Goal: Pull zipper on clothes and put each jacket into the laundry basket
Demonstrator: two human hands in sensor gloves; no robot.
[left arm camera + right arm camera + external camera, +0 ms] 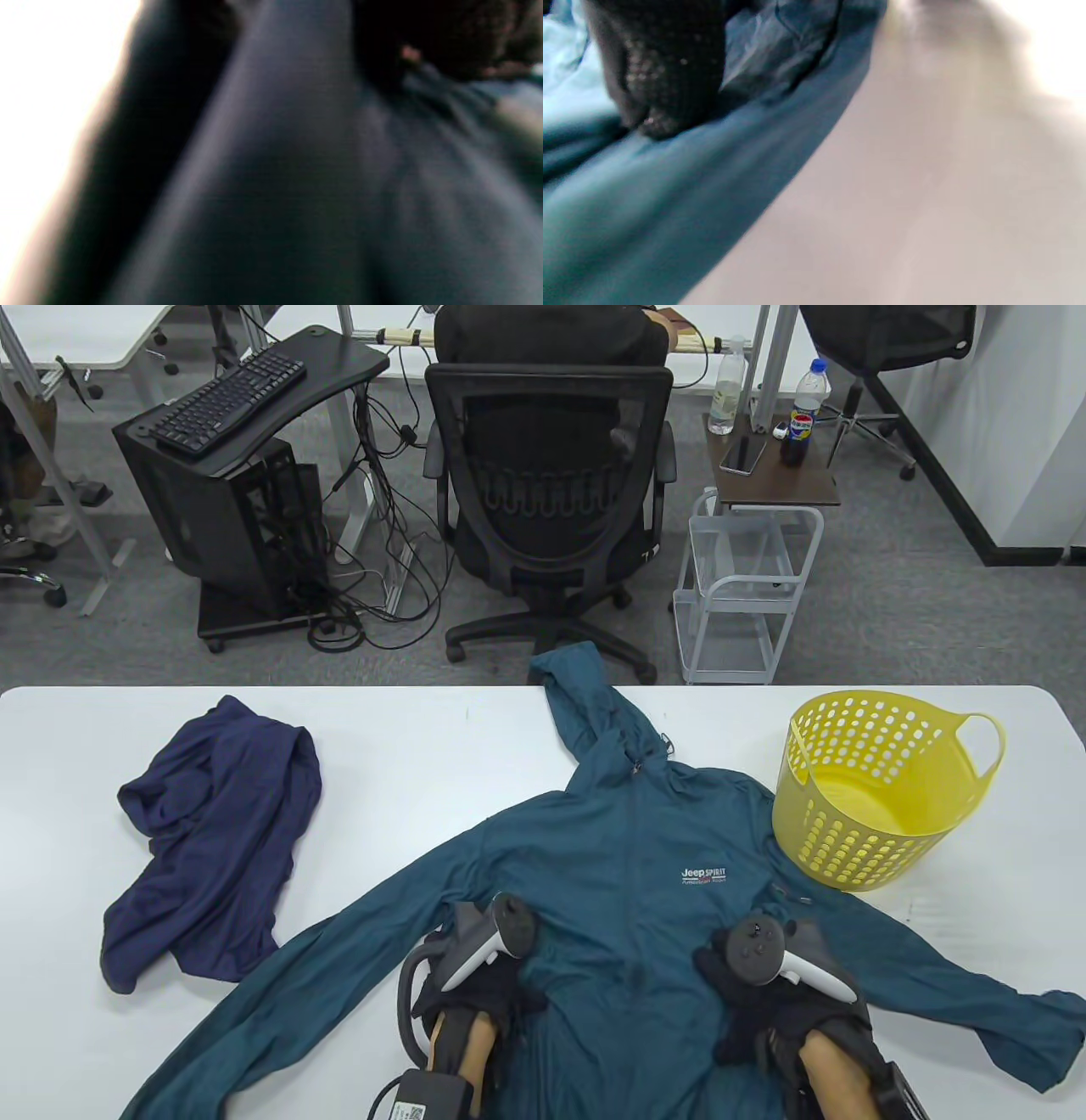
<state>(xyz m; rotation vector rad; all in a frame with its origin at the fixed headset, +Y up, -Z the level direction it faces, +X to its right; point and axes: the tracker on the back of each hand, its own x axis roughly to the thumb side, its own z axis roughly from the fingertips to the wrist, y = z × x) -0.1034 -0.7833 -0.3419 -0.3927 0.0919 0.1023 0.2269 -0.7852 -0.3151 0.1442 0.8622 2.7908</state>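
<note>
Grey carpet floor (891,585) behind white table (407,746). Black mesh office chair (547,475) sitting centre, keyboard (229,390) lying on black desk (280,381) left, white wire cart (747,585) standing right, bottles (802,411) probably drinks.

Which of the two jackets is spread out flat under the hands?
The teal hooded jacket in the middle, sleeves spread wide. The dark navy jacket lies crumpled at the table's left, untouched.
</note>
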